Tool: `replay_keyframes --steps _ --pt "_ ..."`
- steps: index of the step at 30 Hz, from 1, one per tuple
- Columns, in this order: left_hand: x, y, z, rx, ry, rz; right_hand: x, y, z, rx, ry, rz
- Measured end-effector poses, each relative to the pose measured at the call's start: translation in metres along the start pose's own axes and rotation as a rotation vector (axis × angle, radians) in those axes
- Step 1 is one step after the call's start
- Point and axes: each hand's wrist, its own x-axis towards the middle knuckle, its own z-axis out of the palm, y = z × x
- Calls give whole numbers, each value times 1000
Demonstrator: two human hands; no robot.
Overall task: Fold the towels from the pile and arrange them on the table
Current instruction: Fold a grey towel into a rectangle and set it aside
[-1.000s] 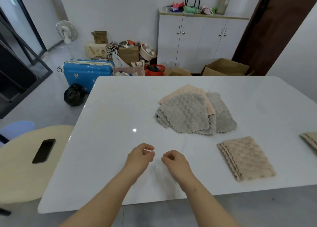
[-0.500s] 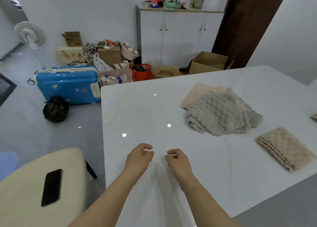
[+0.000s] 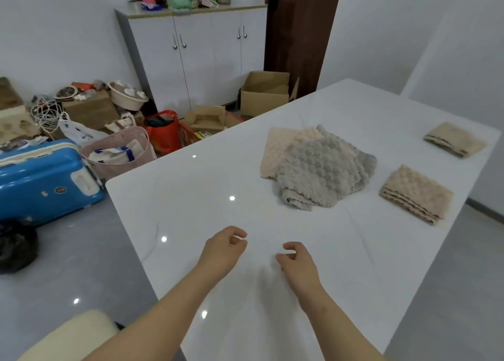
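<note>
In the head view, the left hand (image 3: 223, 251) and right hand (image 3: 298, 262) hovered close together over the near part of the white table (image 3: 191, 197). Their fingers were loosely curled and gripped nothing. Beyond them lay the towel pile (image 3: 321, 172), grey over beige. To its right sat a folded beige towel (image 3: 417, 194) and, farther back, a second folded towel (image 3: 455, 139) — each apart from the pile.

Left hand (image 3: 223, 251): held over the table (image 3: 191, 197), fingers loosely curled, nothing gripped.
Right hand (image 3: 298, 262): held just beside the left hand, likewise curled.
Towel pile (image 3: 321, 169): grey and beige, located beyond the right hand.
Near folded towel (image 3: 416, 194): located right of both hands.
Far folded towel (image 3: 455, 139): located further beyond.
</note>
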Motion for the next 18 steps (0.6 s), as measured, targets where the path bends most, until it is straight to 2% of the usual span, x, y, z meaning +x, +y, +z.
replay_keyframes --steps 8,14,18 --pt "88 28 5 141 -130 208 52 -23 -7 117 235 10" --pt "190 57 27 342 -239 578 115 -37 4 169 616 -23" --pt "218 62 43 360 -351 793 139 -40 31 187 711 -6"
